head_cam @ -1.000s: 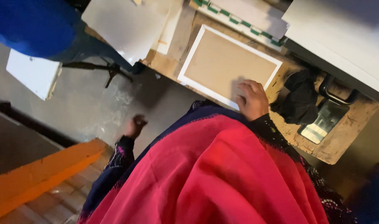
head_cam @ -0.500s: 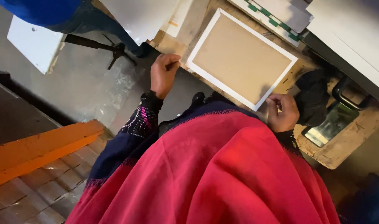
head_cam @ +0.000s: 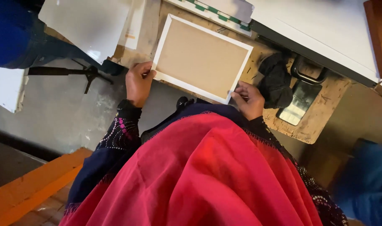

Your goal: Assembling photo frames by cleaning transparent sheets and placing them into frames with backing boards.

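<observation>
A white-edged rectangular frame with a brown board back (head_cam: 201, 58) lies on the worn wooden table (head_cam: 320, 113). My left hand (head_cam: 137, 83) grips its near left corner. My right hand (head_cam: 249, 99) pinches its near right corner. Both corners hang slightly past the table's near edge. My red shawl and dark embroidered sleeves fill the lower part of the view.
A crumpled black cloth (head_cam: 278, 79) and a black-handled tool (head_cam: 302, 90) lie just right of the frame. White sheets (head_cam: 90, 23) and a green-striped strip (head_cam: 212, 9) lie beyond it. A large white panel (head_cam: 325, 29) sits far right. Another person in blue (head_cam: 11, 33) stands at the left; an orange floor stripe (head_cam: 27, 192).
My left hand rose from beside my body to the frame's near left corner. My right hand shifted from the frame's face to its near right corner.
</observation>
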